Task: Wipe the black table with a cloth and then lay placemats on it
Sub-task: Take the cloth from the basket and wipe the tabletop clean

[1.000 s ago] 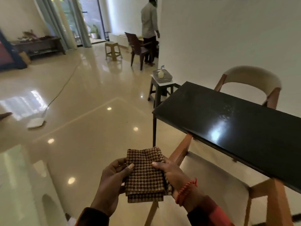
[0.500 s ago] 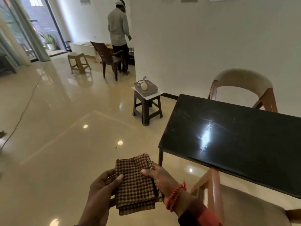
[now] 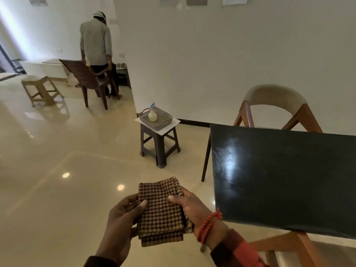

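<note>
Head view, lower centre of frame: a folded brown-and-tan houndstooth woven cloth [image 3: 161, 212] held flat between both hands, above the floor and left of the table. Left hand [image 3: 121, 226] grips its left edge, thumb [image 3: 142, 205] pressed on top, the other fingers curled underneath and mostly hidden. Right hand [image 3: 193, 208] closes on the right edge, thumb [image 3: 174, 199] lying across the top face, fingers under the cloth. The fold shows at least two layers, the lower one sticking out at the bottom edge. A red beaded wrist cord [image 3: 209, 225] sits on the right wrist, above a red-and-dark sleeve. Right half of frame: a glossy black rectangular table [image 3: 289, 182] with a bright glare patch and faint smears near its left end; the right wrist is just beside its near corner. A wooden chair with a pale padded back [image 3: 274, 99] stands behind the table; another wooden chair frame shows under its near edge, lower right. Centre: a dark plastic stool [image 3: 159, 145] carrying a grey basket tray [image 3: 155, 119] with a small pale spray bottle [image 3: 152, 115] in it. Polished beige tile floor [image 3: 57, 170] with ceiling-light reflections. Upper left: a person in a grey shirt [image 3: 96, 43], back turned, beside a dark brown chair [image 3: 86, 78]; a tan stool [image 3: 39, 89] further left. White wall across the top.
</note>
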The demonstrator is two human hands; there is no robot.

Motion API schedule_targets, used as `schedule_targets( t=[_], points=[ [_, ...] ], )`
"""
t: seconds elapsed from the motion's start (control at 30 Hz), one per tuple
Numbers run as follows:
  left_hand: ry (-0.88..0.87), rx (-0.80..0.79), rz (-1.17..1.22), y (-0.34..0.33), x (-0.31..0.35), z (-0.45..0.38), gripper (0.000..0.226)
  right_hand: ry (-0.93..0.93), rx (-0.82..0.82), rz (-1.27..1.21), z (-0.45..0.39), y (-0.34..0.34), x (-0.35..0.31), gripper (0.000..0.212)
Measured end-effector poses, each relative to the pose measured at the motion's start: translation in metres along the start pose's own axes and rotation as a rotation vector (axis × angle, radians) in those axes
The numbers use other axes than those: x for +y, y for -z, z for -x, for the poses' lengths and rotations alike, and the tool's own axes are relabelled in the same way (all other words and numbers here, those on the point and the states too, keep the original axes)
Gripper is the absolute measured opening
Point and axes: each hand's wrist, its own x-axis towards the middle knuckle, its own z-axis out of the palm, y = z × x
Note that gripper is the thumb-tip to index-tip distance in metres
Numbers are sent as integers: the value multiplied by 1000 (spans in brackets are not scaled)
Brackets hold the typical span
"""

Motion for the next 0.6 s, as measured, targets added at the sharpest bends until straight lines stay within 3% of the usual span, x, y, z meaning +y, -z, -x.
schedule_targets(
  t=[0.6],
  points=[
    [36,-123,-139,64,155,-323,19,7,158,-83,-304,-82,-114,31]
  ],
)
